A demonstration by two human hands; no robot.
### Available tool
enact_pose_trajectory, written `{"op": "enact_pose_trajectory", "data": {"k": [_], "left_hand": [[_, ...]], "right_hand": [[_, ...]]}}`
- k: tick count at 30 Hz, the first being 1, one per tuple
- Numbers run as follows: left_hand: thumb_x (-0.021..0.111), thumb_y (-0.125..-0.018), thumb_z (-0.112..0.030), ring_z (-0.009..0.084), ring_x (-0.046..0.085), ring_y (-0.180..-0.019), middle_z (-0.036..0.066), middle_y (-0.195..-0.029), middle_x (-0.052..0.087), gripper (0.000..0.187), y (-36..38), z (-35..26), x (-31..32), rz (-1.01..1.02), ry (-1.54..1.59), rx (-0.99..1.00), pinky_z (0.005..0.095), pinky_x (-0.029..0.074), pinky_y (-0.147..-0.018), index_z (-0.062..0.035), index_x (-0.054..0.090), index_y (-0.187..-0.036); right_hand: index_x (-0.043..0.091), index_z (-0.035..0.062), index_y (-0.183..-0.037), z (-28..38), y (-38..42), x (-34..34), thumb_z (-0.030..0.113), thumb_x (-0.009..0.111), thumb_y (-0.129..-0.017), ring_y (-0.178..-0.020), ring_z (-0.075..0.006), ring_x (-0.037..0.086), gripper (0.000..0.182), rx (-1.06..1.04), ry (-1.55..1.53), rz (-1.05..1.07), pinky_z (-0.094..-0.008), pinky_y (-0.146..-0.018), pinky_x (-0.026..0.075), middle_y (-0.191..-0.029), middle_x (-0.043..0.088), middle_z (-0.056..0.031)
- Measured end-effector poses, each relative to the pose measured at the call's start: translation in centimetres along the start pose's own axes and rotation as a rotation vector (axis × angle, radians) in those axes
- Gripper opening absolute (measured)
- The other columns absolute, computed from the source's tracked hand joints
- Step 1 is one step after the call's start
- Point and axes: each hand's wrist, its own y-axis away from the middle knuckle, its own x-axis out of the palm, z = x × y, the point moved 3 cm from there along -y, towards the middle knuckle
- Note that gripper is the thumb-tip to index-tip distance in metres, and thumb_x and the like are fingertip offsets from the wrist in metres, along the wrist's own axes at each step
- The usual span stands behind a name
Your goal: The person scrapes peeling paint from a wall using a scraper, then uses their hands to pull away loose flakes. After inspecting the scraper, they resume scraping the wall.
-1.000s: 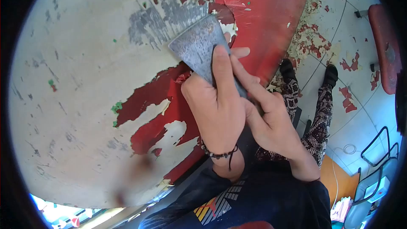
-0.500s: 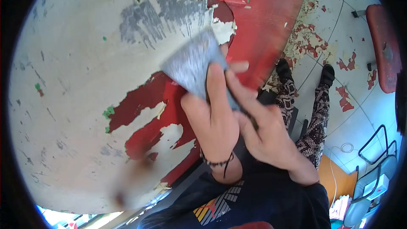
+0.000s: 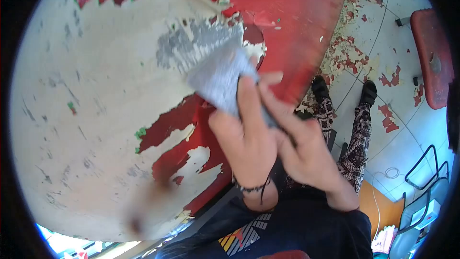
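A wide metal scraper (image 3: pixel 218 79) with a grey, motion-blurred blade lies over a large curved panel (image 3: pixel 96 91). My left hand (image 3: pixel 249 144), wearing a dark cord bracelet, presses a stretched finger along the blade. My right hand (image 3: pixel 304 151) wraps round the scraper's lower end; the handle is mostly hidden by both hands. Around the blade, red paint (image 3: pixel 297 29) peels in ragged edges from a cream layer. Just above the blade is a scratched grey patch (image 3: pixel 191 43). Dark red strips show below it to the left.
Paint flakes (image 3: pixel 347 55) litter the tiled floor on the right. A person's patterned trouser legs (image 3: pixel 359 134) and dark shoes are close to the panel's edge. Further right are a red chair (image 3: pixel 430 57) and a grey chair (image 3: pixel 417 211). A blurred brown shape (image 3: pixel 148 206) crosses the lower left.
The panel has shifted right and down in view, showing more red paint at the top. Both hands and the scraper have moved closer to the grey patch, the blade now against its lower edge.
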Motion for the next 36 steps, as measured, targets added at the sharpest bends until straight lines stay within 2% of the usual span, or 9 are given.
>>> {"op": "enact_pose_trajectory", "data": {"k": [7,11,17,19,20,27,29,31,36], "left_hand": [[0.041,-0.104,-0.017,0.0161,0.065,-0.064,0.019,-0.1,0.068,0.037,-1.9,-1.1,1.8,0.024,0.016,0.043,0.027,0.054,-0.056,0.0123,0.052,-0.122],[0.043,-0.104,-0.018,0.0152,0.064,-0.062,0.018,-0.094,0.069,0.037,-0.7,-0.7,0.7,-0.17,0.049,-0.029,0.0263,0.051,-0.053,0.0123,0.053,-0.123],[0.045,-0.103,-0.016,0.0148,0.064,-0.059,0.015,-0.09,0.07,0.033,-0.6,-1.5,0.5,-0.119,0.051,-0.025,0.0257,0.05,-0.052,0.012,0.058,-0.114],[0.045,-0.102,-0.014,0.0143,0.063,-0.058,0.014,-0.086,0.071,0.031,-1.5,-1.9,0.6,-0.154,0.095,-0.062,0.0251,0.049,-0.052,0.0114,0.061,-0.108],[0.045,-0.102,-0.014,0.014,0.064,-0.058,0.014,-0.086,0.071,0.03,-2.2,-1.9,0.7,-0.122,0.07,-0.033,0.0253,0.049,-0.052,0.0113,0.061,-0.107],[0.048,-0.101,-0.014,0.0129,0.064,-0.059,0.012,-0.082,0.071,0.029,-1.0,-2.0,0.6,-0.183,0.025,-0.078,0.0265,0.049,-0.052,0.0108,0.063,-0.103],[0.047,-0.101,-0.02,0.0201,0.064,-0.061,0.022,-0.108,0.066,0.039,-2.0,-2.3,0.4,-0.084,-0.015,-0.043,0.0289,0.053,-0.048,0.011,0.049,-0.124],[0.046,-0.101,-0.02,0.0197,0.064,-0.061,0.021,-0.108,0.066,0.038,-2.8,-2.7,0.9,-0.047,-0.071,-0.035,0.029,0.052,-0.048,0.0118,0.049,-0.123],[0.046,-0.102,-0.018,0.016,0.064,-0.061,0.016,-0.094,0.069,0.032,-1.8,-2.6,1.0,-0.137,-0.004,-0.027,0.0279,0.052,-0.052,0.011,0.058,-0.108]], "right_hand": [[0.042,0.0037,-0.144,1.1,-2.4,-1.9,0.0,0.057,-0.085,-0.086,-0.0425,0.065,0.061,-0.101,-0.009,0.014,-0.0331,-0.077,0.053,-0.108,0.062,-0.0274],[0.041,0.0039,-0.145,0.3,-0.8,-0.6,0.0,0.056,-0.085,-0.083,-0.041,0.066,0.062,-0.086,-0.002,0.087,-0.0344,-0.073,0.053,-0.107,0.062,-0.0274],[0.039,0.004,-0.145,2.2,-1.2,-0.7,0.0,0.055,-0.085,-0.077,-0.0415,0.066,0.063,-0.114,-0.015,0.039,-0.0326,-0.074,0.052,-0.102,0.061,-0.0297],[0.039,0.0062,-0.146,2.5,-1.3,-0.5,0.004,0.057,-0.091,-0.064,-0.0393,0.063,0.058,-0.058,0.027,0.073,-0.0401,-0.062,0.052,-0.077,0.061,-0.0253],[0.038,0.0067,-0.147,1.9,-2.0,-0.3,0.004,0.058,-0.091,-0.064,-0.0394,0.063,0.059,-0.226,0.053,-0.062,-0.0401,-0.062,0.052,-0.076,0.061,-0.0253],[0.038,0.007,-0.147,2.0,-1.2,0.1,0.003,0.057,-0.09,-0.064,-0.0388,0.063,0.06,-0.196,-0.019,-0.01,-0.0367,-0.062,0.052,-0.073,0.06,-0.0249],[0.037,0.0081,-0.147,2.1,-2.2,-0.5,0.004,0.057,-0.09,-0.064,-0.0392,0.064,0.06,-0.284,0.07,-0.055,-0.0373,-0.062,0.052,-0.071,0.06,-0.0246],[0.037,0.0085,-0.148,3.3,-3.5,-1.7,0.005,0.057,-0.09,-0.07,-0.0409,0.065,0.061,-0.001,-0.008,0.084,-0.0386,-0.065,0.053,-0.076,0.062,-0.0253],[0.037,0.0095,-0.148,2.9,-2.0,-0.9,0.007,0.058,-0.091,-0.062,-0.0398,0.062,0.061,-0.16,0.038,0.048,-0.0388,-0.061,0.052,-0.075,0.062,-0.0248]]}}
